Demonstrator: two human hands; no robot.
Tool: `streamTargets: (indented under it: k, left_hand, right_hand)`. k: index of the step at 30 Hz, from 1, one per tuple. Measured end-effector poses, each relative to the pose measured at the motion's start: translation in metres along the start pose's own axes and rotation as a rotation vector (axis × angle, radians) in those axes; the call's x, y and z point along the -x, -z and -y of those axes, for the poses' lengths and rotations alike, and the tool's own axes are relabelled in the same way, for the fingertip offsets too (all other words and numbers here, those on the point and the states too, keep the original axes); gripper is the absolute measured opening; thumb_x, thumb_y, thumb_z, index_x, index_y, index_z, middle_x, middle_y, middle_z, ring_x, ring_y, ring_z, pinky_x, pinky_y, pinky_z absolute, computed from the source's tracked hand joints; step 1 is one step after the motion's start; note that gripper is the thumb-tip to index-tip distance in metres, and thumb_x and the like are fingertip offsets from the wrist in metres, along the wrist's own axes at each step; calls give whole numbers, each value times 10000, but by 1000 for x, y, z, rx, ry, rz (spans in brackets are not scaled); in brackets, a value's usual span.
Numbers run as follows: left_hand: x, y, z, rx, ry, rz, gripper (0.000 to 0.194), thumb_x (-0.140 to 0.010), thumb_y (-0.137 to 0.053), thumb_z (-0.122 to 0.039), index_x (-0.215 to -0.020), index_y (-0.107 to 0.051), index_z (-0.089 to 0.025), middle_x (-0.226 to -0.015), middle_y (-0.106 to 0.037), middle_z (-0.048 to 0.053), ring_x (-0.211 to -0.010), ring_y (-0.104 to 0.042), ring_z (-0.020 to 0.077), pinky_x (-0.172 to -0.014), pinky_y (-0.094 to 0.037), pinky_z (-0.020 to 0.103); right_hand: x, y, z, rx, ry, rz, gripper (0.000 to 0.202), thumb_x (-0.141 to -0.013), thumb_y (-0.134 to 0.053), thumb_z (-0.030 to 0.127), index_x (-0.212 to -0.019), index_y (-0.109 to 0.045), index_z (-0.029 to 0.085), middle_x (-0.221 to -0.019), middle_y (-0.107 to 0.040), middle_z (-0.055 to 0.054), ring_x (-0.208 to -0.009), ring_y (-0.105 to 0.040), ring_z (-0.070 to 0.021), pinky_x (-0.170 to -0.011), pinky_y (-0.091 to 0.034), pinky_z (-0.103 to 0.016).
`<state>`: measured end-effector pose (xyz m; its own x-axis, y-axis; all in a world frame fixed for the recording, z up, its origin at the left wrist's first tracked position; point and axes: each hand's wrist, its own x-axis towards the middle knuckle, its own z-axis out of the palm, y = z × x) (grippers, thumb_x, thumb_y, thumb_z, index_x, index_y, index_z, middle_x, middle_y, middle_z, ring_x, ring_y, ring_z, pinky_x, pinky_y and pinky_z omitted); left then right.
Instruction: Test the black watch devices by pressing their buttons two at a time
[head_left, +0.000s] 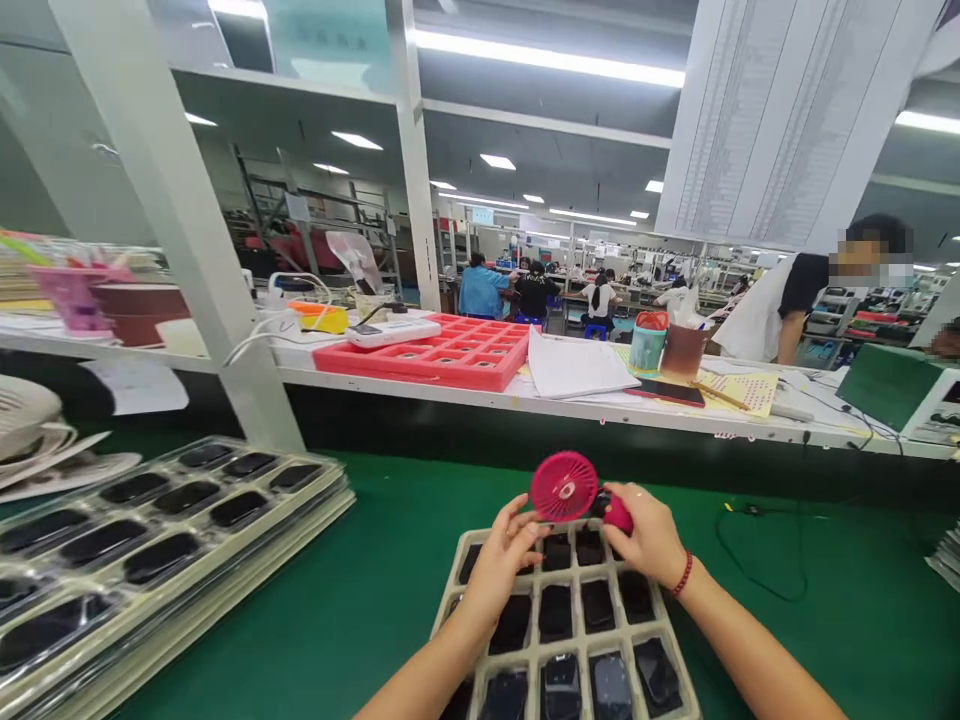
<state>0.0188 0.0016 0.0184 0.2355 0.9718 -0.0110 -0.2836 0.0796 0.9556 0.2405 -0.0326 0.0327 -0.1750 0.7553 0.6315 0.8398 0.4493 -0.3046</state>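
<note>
A small magenta handheld fan (565,487) is held above the far end of a tray; its round grille faces me. My right hand (646,530) is closed around the fan's magenta handle, at the right of the dark joint. At the lower left rim of the grille is my left hand (504,562), its fingers loosely curved and apart. Whether they touch the rim I cannot tell. Beneath both hands lies a pale moulded tray (534,655) with several compartments holding dark, film-covered pieces. My left forearm hides part of its left side.
Stacked trays (247,545) with dark pieces under clear plastic stand at the left on the green table (360,590). A thin black cable (757,590) lies at the right. Beyond, a white shelf (480,393) carries a red foam tray (420,370), papers and cups. A person stands behind it.
</note>
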Motion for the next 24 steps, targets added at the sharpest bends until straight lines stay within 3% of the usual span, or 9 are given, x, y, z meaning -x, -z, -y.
streamTargets:
  k: [2,4,8,12,14,17,21,24]
  left_hand:
    - [-2,3,5,-36,-1,21,729,-657,-676,-483,-1253,-383,-181,-1144,-575,143,-960,-605,251,-625,-498,281]
    - [-6,5,12,-63,4,45,734,-647,-673,-491,-1248,-387,-181,-1143,-569,149,-938,-611,248,-608,-487,274]
    - [-12,8,24,-92,0,73,700,-654,-648,-477,-1244,-397,-195,-1140,-566,139,-912,-618,234,-585,-458,252]
    - [-11,6,27,-106,-55,75,622,-682,-611,-449,-1220,-431,-194,-1102,-581,129,-850,-627,213,-564,-431,241]
    - [-10,5,28,-111,-71,69,596,-685,-607,-439,-1202,-448,-188,-1074,-589,126,-816,-630,206,-552,-423,238]
    - [-12,6,27,-110,-68,76,583,-681,-616,-424,-1185,-453,-181,-1052,-589,122,-789,-632,198,-534,-417,230]
    - [-11,8,22,-118,-14,129,589,-647,-655,-400,-1161,-464,-182,-1044,-585,117,-799,-631,204,-526,-420,228]
    - [-6,5,16,-138,-5,153,555,-653,-648,-373,-1139,-478,-165,-1047,-584,124,-805,-622,199,-539,-428,231]
  right_hand:
    - [-12,34,-19,-5,-67,-210,454,-782,-578,279,-1211,-463,184,-1078,-598,-97,-936,-594,-234,-827,-485,-349]
    - [-27,76,-46,80,-117,-331,449,-802,-572,338,-1209,-477,173,-1126,-583,-111,-1009,-568,-248,-898,-454,-383]
    - [-59,155,-112,339,-267,-251,427,-807,-533,355,-1177,-548,143,-1154,-592,-130,-1068,-544,-260,-940,-425,-396]
    - [-81,196,-162,439,-378,-226,401,-764,-563,287,-1114,-602,96,-1028,-646,-164,-941,-597,-279,-863,-458,-410]
    - [-85,198,-173,480,-417,-254,403,-759,-552,254,-1114,-599,70,-988,-650,-179,-914,-599,-281,-854,-456,-415]
    - [-83,183,-168,520,-400,-328,417,-765,-518,222,-1139,-572,46,-1105,-592,-217,-1060,-523,-316,-944,-387,-465]
    - [-51,142,-129,518,-279,-368,431,-778,-507,212,-1197,-533,115,-1315,-446,-172,-1252,-347,-326,-1042,-263,-525]
    - [-3,104,-92,425,-109,-297,390,-819,-496,237,-1203,-517,178,-1327,-430,-128,-1249,-357,-301,-1040,-290,-527]
